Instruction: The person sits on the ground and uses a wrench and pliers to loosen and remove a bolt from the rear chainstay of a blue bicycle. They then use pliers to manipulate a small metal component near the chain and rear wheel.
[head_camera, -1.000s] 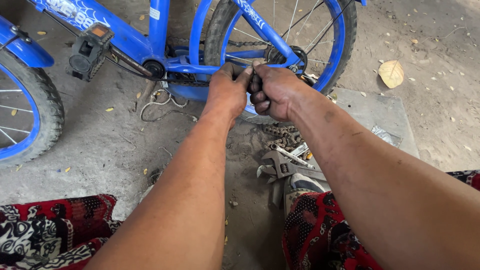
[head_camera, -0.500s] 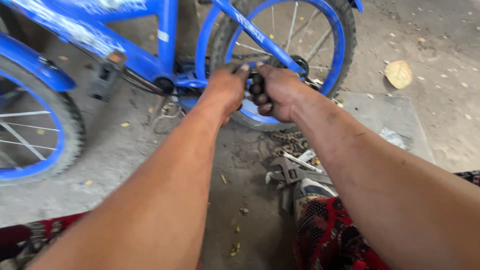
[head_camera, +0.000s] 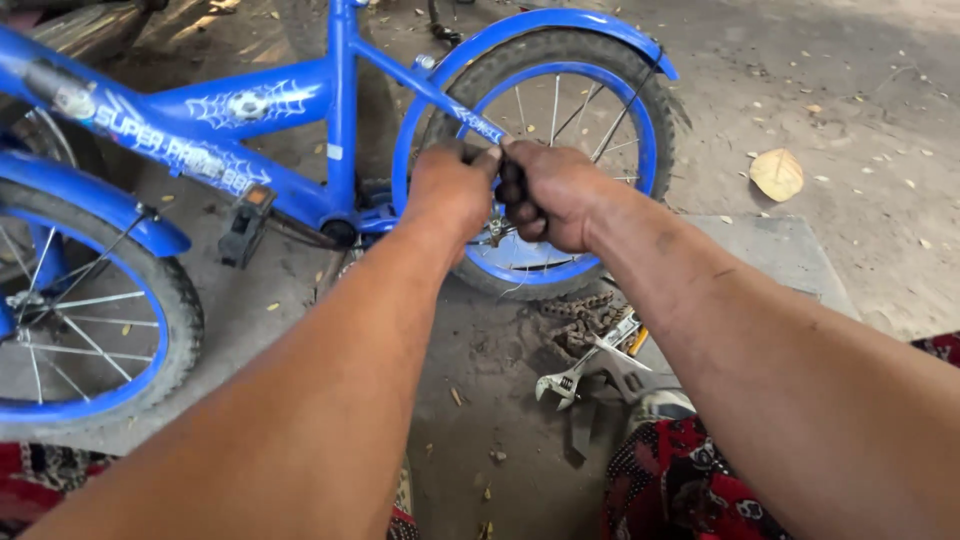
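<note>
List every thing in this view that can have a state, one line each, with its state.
Left hand: closed in a fist at the rear wheel, what it grips is hidden.
Right hand: closed around a dark tool handle.
Blue bicycle: upright on the ground.
Rear wheel: mounted in the frame.
Pedal: on its crank.
Loose chain: heaped on the ground.
Adjustable wrench: lying flat, unheld.
Dry leaf: lying on the ground.
</note>
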